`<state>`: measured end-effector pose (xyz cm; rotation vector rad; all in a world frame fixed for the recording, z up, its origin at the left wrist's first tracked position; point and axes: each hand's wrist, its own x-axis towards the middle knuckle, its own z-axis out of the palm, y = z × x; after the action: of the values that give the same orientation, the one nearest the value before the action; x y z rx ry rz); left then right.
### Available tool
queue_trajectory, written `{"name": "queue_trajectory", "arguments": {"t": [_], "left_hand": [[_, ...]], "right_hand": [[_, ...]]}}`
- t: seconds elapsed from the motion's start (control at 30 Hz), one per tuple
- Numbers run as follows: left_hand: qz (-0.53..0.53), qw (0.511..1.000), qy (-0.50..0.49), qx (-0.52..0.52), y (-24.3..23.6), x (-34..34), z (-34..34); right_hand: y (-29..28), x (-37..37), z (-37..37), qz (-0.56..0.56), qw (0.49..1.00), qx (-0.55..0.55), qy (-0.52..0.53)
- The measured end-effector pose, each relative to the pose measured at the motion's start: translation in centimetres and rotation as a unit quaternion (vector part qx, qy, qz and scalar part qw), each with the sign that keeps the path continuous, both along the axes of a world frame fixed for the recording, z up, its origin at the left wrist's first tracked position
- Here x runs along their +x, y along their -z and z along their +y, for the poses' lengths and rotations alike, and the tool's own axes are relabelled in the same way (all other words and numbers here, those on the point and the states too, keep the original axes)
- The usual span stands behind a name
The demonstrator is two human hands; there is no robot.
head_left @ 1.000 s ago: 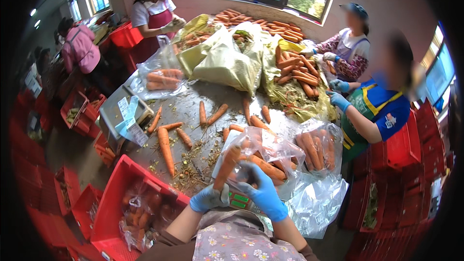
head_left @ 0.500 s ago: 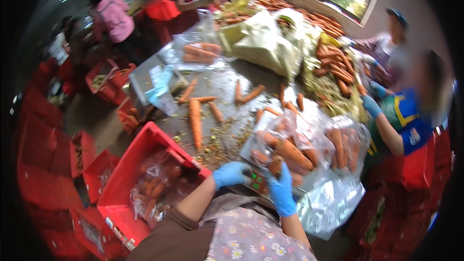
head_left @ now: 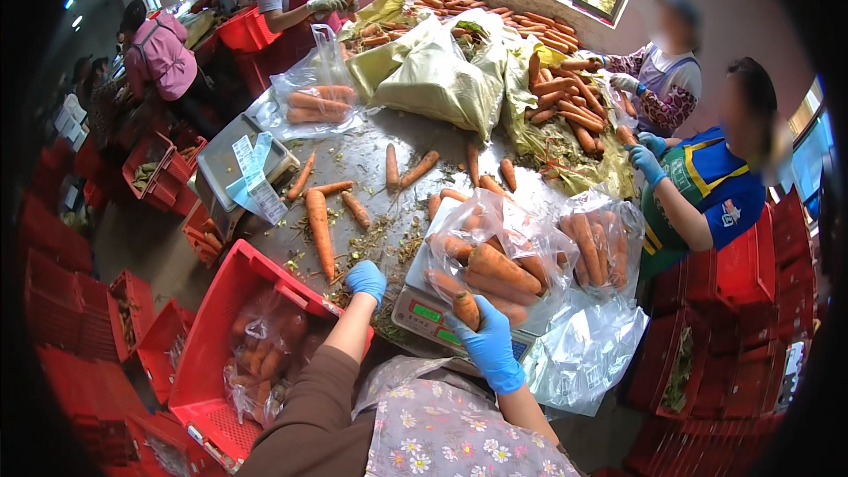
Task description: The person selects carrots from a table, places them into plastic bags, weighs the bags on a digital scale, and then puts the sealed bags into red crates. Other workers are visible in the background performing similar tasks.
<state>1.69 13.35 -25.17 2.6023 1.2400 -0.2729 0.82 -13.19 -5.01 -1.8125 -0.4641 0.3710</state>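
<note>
My right hand (head_left: 486, 344), in a blue glove, grips a carrot (head_left: 466, 307) upright at the near edge of a digital scale (head_left: 415, 309). On that scale lies an open clear bag of carrots (head_left: 486, 261). My left hand (head_left: 367, 281), gloved in blue, is stretched over the littered steel table (head_left: 287, 234), near a large loose carrot (head_left: 320, 238); its fingertips are hidden. A red crate (head_left: 203, 362) holding bagged carrots (head_left: 265, 362) sits below my left forearm. Right of the scale are a second bag of carrots (head_left: 601, 243) and flat plastic bags (head_left: 587, 358).
Co-workers stand at the back left (head_left: 296, 0), the back right (head_left: 662, 71) and the right (head_left: 707, 194). Sacks (head_left: 442, 84) and piled carrots (head_left: 574, 106) cover the far table. Another scale (head_left: 243, 163) stands left. Stacked red crates (head_left: 742, 336) line both sides.
The carrot has passed from my left hand to my right hand. My left hand has moved forward and leftward, away from the scale, while the right one stays beside it.
</note>
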Motion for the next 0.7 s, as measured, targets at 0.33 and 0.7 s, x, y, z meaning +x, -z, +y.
{"name": "queue_trajectory", "arguments": {"t": [0.33,0.7], "left_hand": [[-0.467,0.839,0.016,-0.28,-10.4,-4.6,-3.0],[-0.295,0.911,0.265,-0.117,-22.3,-9.3,-8.7]], "right_hand": [[-0.7,-0.4,1.5,-0.038,0.999,-0.009,-0.012],[-1.4,0.0,3.7,-0.179,0.98,-0.066,-0.058]]}}
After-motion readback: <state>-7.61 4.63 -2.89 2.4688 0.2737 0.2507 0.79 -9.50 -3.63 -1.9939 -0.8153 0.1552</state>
